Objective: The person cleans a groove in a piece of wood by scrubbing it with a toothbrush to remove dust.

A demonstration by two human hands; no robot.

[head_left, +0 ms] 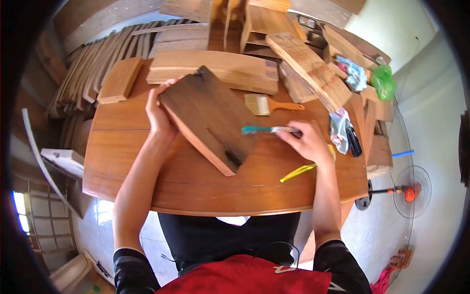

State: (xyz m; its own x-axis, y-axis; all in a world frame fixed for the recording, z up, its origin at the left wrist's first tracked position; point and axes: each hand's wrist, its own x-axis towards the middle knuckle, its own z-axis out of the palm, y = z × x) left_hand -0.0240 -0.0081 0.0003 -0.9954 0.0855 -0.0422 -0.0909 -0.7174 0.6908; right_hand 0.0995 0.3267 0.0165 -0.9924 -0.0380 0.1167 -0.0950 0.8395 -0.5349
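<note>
A dark brown wooden board [210,112] with blackened patches is tilted above the wooden table [122,161]. My left hand [161,109] grips its upper left edge, fingers wrapped round it. In my right hand [306,141] is a small brush [262,130] with teal bristles, its head pointing left beside the board's right edge; whether it touches the board I cannot tell. Behind the board lies a wide paintbrush [279,106] with an orange handle. A yellow strip [297,172] lies on the table near my right wrist.
Thick wooden blocks [230,71] line the table's back, with a smaller block [120,81] at the left and a long plank [311,73] at the right. A plastic packet [339,130] and a black object [353,142] lie on the right. A fan [410,193] stands beyond.
</note>
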